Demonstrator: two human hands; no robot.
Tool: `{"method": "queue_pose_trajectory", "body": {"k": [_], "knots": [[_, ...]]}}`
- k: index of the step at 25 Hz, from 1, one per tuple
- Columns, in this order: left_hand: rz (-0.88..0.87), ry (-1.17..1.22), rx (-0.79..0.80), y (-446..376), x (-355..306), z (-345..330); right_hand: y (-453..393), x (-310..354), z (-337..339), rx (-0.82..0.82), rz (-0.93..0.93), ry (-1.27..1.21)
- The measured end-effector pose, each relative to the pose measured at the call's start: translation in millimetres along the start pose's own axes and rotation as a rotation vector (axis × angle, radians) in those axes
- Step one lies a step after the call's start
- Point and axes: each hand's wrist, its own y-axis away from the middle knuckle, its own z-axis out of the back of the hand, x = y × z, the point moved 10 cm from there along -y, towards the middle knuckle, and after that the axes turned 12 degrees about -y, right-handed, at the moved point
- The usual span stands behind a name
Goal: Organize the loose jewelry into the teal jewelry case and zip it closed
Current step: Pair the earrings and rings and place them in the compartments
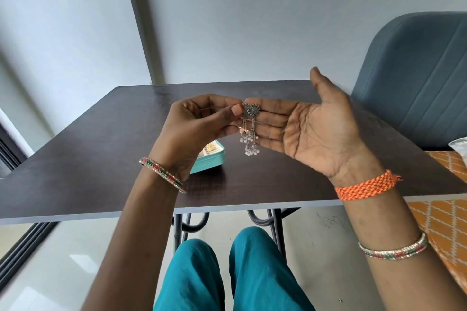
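Observation:
A silver dangling earring (249, 126) with a round ornate top, chains and white beads hangs in the air above the table. My left hand (199, 126) pinches its top between thumb and forefinger. My right hand (308, 126) is held palm up with straight fingers, whose tips lie behind and against the earring. The teal jewelry case (211, 161) lies open on the dark table (113, 159), mostly hidden behind my left wrist; some gold pieces show inside it.
A blue-grey padded chair (417, 78) stands at the table's right side. An orange patterned cloth (444, 209) lies at the right edge. Bangles sit on both wrists, an orange braided band on the right. My teal-clad knees are under the table's near edge.

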Motion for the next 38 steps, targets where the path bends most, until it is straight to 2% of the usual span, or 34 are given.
{"method": "queue_pose_trajectory", "body": {"k": [4, 10, 15, 22, 29, 34, 38], "knots": [[0.019, 0.060, 0.004, 0, 3, -3, -2, 3, 3, -0.026, 0.008, 0.032], [0.031, 0.024, -0.014, 0, 10, 0, -4, -1, 4, -0.048, -0.006, 0.107], [0.018, 0.007, -0.016, 0, 12, 2, -6, 1, 8, -0.116, 0.053, 0.233], [0.010, 0.001, -0.011, 0, 14, 4, -7, 0, 5, -0.096, 0.080, 0.267], [0.043, -0.115, -0.069, 2, 30, 14, -18, -14, 10, -0.157, 0.128, 0.313], [-0.004, -0.268, -0.163, 1, 29, 33, -36, -23, 7, -0.164, 0.151, 0.360], [0.005, -0.277, -0.221, -3, 33, 58, -57, -28, 3, -0.140, 0.145, 0.287]]}}
